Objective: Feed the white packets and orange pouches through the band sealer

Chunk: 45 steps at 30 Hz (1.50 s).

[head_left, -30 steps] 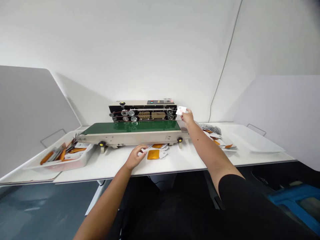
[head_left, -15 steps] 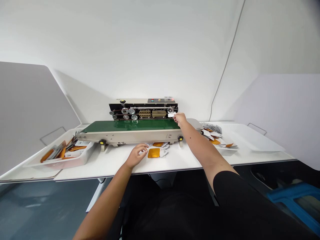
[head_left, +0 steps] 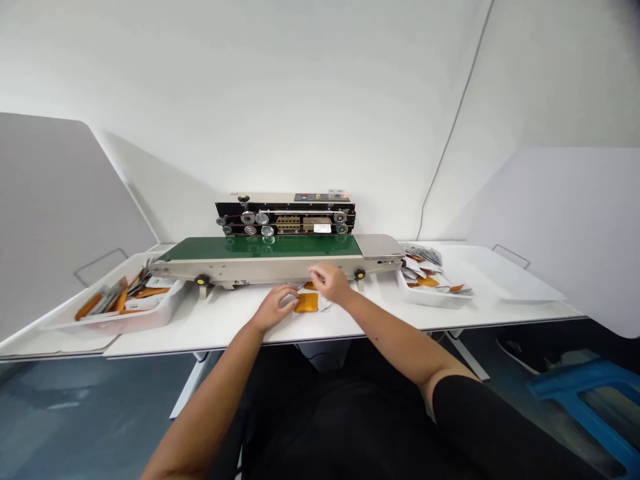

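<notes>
A band sealing machine (head_left: 285,217) with a green conveyor belt (head_left: 260,248) stands on the white table (head_left: 380,313). A small white packet (head_left: 322,228) sits in the sealer's slot near its right end. In front of the machine lies a small pile of orange-and-white packets (head_left: 307,303). My left hand (head_left: 274,309) rests on the pile's left side with fingers curled on a white packet. My right hand (head_left: 330,282) hovers over the pile's right side, fingers bent; nothing shows in it.
A white tray (head_left: 165,313) at the left end holds several orange and grey packets. Another white tray (head_left: 430,295) right of the machine holds more packets. A flat white tray (head_left: 525,283) lies far right. A blue stool (head_left: 585,393) stands lower right. Grey partitions flank the table.
My right hand fed the white packet into the sealer's right end, let go, and came back down to the pile. The packet now rides inside the slot. My left hand stayed put.
</notes>
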Motion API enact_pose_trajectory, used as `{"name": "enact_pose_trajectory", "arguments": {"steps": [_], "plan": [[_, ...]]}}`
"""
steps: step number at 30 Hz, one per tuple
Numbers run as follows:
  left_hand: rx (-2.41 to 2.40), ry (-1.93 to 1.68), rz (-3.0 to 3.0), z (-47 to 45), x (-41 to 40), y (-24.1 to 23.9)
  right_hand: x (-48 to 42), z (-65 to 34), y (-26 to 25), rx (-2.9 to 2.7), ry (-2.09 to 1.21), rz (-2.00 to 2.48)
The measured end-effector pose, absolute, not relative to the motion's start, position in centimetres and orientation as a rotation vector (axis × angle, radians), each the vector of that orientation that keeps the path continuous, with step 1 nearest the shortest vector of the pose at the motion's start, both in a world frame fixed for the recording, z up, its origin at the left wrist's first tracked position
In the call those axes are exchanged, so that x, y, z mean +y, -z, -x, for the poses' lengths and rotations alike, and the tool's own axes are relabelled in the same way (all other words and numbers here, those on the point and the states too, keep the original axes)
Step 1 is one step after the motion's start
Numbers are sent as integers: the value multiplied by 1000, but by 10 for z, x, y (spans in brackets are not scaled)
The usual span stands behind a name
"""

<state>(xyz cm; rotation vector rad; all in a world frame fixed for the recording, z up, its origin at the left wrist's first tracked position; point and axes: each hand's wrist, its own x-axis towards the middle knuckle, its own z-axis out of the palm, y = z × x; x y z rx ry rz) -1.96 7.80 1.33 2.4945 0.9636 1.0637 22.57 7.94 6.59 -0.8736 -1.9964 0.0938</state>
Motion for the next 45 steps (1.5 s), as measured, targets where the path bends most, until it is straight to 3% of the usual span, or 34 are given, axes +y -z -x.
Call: {"name": "enact_pose_trajectory", "arguments": {"steps": [7, 13, 23, 38, 45], "plan": [[1036, -704, -2643, 10, 83, 1, 66, -198, 12, -2240, -208, 1176], [992, -729, -2602, 10, 80, -2, 67, -205, 10, -2255, -340, 1180], [825, -1086, -2423, 13, 75, -7, 66, -211, 7, -1888, -398, 1036], [1070, -1283, -1842, 18, 80, -6, 71, -213, 13, -1638, -703, 982], [862, -1096, -1841, 16, 69, -13, 72, -213, 13, -1843, -727, 1021]]}}
